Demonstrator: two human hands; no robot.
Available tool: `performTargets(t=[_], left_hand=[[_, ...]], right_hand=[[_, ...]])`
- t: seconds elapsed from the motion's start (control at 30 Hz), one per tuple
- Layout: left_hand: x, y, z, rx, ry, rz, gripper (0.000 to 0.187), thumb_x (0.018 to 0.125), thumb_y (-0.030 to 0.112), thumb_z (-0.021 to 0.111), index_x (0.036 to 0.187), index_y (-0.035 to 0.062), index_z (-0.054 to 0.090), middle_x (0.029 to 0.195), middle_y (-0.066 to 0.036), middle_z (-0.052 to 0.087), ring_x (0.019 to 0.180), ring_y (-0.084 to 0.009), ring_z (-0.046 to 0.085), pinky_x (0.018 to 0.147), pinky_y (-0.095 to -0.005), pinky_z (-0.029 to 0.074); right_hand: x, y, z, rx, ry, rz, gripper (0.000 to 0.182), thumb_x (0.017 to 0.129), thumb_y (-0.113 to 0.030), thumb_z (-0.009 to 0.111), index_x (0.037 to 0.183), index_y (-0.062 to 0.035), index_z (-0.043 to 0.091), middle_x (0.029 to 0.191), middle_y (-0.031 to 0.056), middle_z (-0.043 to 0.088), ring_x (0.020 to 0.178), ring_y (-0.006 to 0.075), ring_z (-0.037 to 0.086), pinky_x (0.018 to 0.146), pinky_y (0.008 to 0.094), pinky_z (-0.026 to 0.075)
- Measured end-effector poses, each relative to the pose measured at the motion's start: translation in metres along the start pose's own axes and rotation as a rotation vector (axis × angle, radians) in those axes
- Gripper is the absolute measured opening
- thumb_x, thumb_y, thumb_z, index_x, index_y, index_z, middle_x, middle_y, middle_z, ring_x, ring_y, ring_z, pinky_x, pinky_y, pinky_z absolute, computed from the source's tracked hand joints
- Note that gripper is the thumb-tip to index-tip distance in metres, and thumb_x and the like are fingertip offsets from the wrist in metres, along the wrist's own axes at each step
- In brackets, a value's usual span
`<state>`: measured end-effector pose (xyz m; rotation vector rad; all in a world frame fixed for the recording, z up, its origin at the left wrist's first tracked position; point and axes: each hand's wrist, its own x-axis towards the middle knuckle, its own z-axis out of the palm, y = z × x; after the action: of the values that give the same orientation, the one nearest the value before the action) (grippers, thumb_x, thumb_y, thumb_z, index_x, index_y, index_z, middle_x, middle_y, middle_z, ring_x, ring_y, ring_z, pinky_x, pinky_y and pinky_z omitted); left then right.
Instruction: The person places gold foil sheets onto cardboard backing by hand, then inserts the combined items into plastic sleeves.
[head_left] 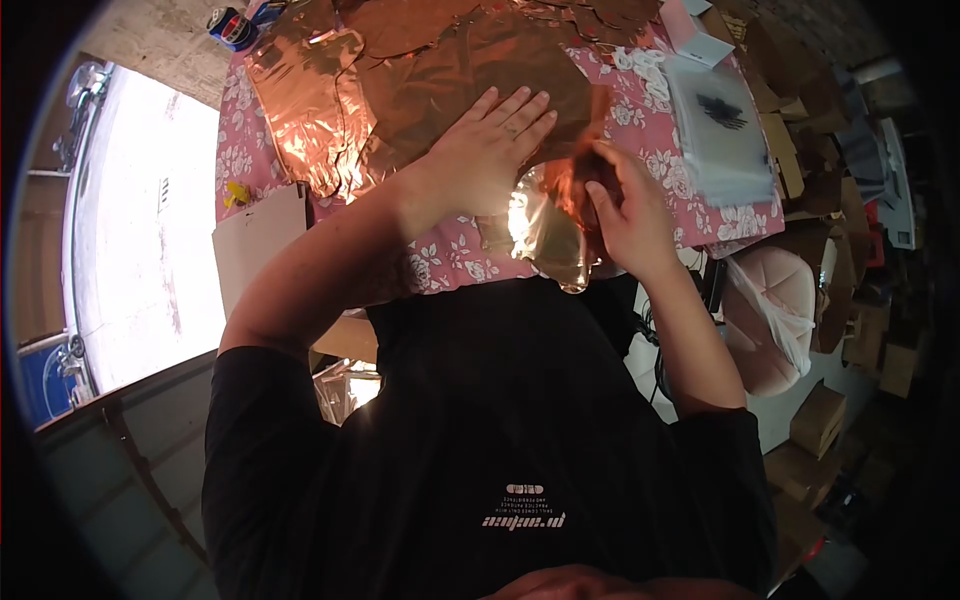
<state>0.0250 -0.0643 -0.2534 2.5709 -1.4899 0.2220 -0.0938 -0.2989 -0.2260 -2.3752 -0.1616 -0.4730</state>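
My left hand [490, 150] lies flat with fingers spread on a large sheet of shiny copper-coloured foil [430, 105]. My right hand [632, 215] is closed, its thumb and fingers gripping a folded part of the foil near the table's front edge. Below that hand, a crumpled piece of foil [550, 225] catches the light and hangs towards my body. More copper-coloured foil [310, 120] is spread at the left and back of the table. How the layers join under my hands cannot be made out.
The table has a pink floral cloth [460, 250]. At its right lie clear plastic bags [720, 150] with something black, near a small white box [695, 35]. A drinks can [232, 30] stands back left, a pale board [262, 245] at left. A cushioned seat [765, 310] and cardboard boxes [818, 415] stand right.
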Motion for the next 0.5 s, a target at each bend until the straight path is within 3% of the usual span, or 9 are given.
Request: performTargets(t=[0.07, 0.13, 0.2, 0.33, 0.37, 0.5], left_hand=[[0.0, 0.001, -0.003, -0.022, -0.006, 0.0, 0.087, 0.086, 0.013, 0.065, 0.167, 0.0011, 0.034, 0.176, -0.022, 0.03, 0.164, -0.036, 0.027, 0.134, -0.0558, 0.019], [0.0, 0.001, -0.004, -0.041, -0.008, -0.006, 0.087, 0.086, 0.013, 0.065, 0.167, 0.001, 0.034, 0.176, -0.022, 0.03, 0.165, -0.036, 0.027, 0.134, -0.0558, 0.019], [0.001, 0.0, -0.002, 0.012, -0.018, 0.003, 0.088, 0.086, 0.013, 0.064, 0.167, 0.001, 0.033, 0.176, -0.022, 0.03, 0.165, -0.0359, 0.026, 0.134, -0.056, 0.019], [0.0, 0.0, 0.001, 0.012, 0.005, 0.008, 0.086, 0.086, 0.013, 0.063, 0.166, -0.0016, 0.035, 0.175, -0.023, 0.031, 0.165, -0.0359, 0.026, 0.134, -0.0561, 0.018], [0.0, 0.001, 0.0, 0.013, 0.002, 0.01, 0.086, 0.086, 0.013, 0.063, 0.166, -0.0016, 0.035, 0.175, -0.023, 0.031, 0.165, -0.0359, 0.026, 0.134, -0.0561, 0.018], [0.001, 0.002, -0.006, 0.0, -0.061, -0.019, 0.079, 0.085, 0.012, 0.063, 0.159, -0.0066, 0.043, 0.172, -0.026, 0.034, 0.165, -0.0373, 0.026, 0.134, -0.0564, 0.018]], right_hand=[[0.0, -0.005, -0.001, 0.161, -0.188, 0.042, 0.036, 0.101, -0.002, 0.066, 0.137, -0.0004, 0.064, 0.129, 0.0178, 0.072, 0.125, 0.0365, 0.068, 0.11, 0.0432, 0.051], [0.004, -0.011, -0.002, 0.134, -0.202, -0.007, 0.032, 0.101, -0.001, 0.065, 0.133, -0.0009, 0.067, 0.131, 0.0179, 0.072, 0.123, 0.0373, 0.069, 0.109, 0.043, 0.052], [0.009, -0.003, 0.006, 0.076, -0.047, -0.144, 0.029, 0.102, -0.005, 0.065, 0.131, -0.0013, 0.068, 0.132, 0.0184, 0.072, 0.124, 0.0382, 0.068, 0.108, 0.0432, 0.052], [0.032, 0.018, 0.025, -0.138, 0.136, -0.065, 0.04, 0.103, -0.014, 0.068, 0.139, 0.0002, 0.061, 0.143, 0.0212, 0.064, 0.137, 0.0411, 0.059, 0.116, 0.0465, 0.047], [0.039, 0.01, 0.013, -0.082, -0.145, 0.077, 0.046, 0.105, -0.014, 0.065, 0.147, 0.0003, 0.056, 0.152, 0.0233, 0.058, 0.143, 0.0422, 0.054, 0.12, 0.0468, 0.043], [0.037, 0.012, 0.018, -0.038, -0.268, -0.145, 0.048, 0.104, -0.009, 0.061, 0.151, -0.0008, 0.055, 0.151, 0.0222, 0.06, 0.144, 0.041, 0.054, 0.122, 0.046, 0.043]])
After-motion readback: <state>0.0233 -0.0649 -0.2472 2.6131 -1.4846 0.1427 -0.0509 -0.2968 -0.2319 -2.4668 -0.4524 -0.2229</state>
